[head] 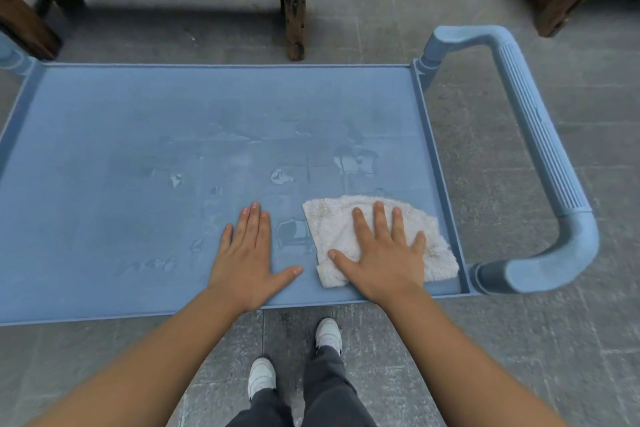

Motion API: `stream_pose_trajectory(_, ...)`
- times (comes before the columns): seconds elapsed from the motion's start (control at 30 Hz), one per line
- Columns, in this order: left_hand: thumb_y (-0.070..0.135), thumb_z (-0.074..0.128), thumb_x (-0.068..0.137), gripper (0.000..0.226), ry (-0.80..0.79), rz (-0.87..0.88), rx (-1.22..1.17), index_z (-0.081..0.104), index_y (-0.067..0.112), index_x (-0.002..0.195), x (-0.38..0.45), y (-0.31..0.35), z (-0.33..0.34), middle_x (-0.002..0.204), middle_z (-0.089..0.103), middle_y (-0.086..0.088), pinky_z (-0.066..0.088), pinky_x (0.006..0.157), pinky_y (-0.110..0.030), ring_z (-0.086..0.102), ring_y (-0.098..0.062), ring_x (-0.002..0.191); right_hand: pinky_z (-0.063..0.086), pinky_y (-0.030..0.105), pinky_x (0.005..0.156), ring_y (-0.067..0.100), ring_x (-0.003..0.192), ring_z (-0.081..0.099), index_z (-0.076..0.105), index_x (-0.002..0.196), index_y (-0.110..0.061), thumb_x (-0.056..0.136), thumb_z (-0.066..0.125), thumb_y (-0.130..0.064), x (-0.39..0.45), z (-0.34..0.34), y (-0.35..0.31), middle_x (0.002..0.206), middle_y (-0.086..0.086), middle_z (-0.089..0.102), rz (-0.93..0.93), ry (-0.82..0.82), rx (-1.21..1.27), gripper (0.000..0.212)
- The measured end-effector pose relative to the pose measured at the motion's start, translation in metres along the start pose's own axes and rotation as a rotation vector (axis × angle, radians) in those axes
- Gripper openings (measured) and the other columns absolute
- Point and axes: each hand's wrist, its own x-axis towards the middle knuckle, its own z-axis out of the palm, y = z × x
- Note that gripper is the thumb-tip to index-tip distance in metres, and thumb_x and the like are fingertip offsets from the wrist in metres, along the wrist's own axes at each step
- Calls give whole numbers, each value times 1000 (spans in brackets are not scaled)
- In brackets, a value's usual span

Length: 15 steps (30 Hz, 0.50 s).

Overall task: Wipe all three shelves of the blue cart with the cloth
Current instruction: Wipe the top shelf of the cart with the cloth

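The right hand's fingers (377, 218) lie straight and spread, pressing the white cloth (436, 253) flat on the top shelf (138, 149) of the blue cart, near its handle (540, 156); the left hand (247, 250) rests flat and open on bare shelf just beside it. The cloth looks soft, light and limp, so it should bunch or fold under a sideways push. A broad flat palm over its middle seems the best hold, and the wet patches may make the plastic slippery.

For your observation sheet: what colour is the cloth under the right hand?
White, slightly soiled cloth; the head view shows it.
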Motion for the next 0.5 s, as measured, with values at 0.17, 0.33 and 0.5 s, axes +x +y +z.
stream_pose_trajectory(0.17,90,5,71,114,1,-7,1,-25,11,148,1,0,0,153,-36,-6,-12,118,-43,-35,-20,140,2,63,111,24,150,-10,1,153,-36,75,5,-86,17,-10,-1,164,1,-6,-40,59,-8,92)
stream_pose_trajectory(0.33,89,8,72,115,2,-6,4,-21,10,150,0,0,0,154,-34,-6,-11,118,-43,-33,-20,142,-2,62,112,23,149,-14,5,153,-33,73,5,-88,19,-15,1,164,7,-5,-118,25,-39,98)
stream_pose_trajectory(0.5,90,7,71,116,1,-7,-9,-19,9,151,-1,0,-1,154,-33,-7,-9,118,-44,-32,-19,142,-6,69,105,33,145,-24,-6,150,-40,61,13,-96,-9,-11,3,162,0,-19,-73,-70,-76,108)
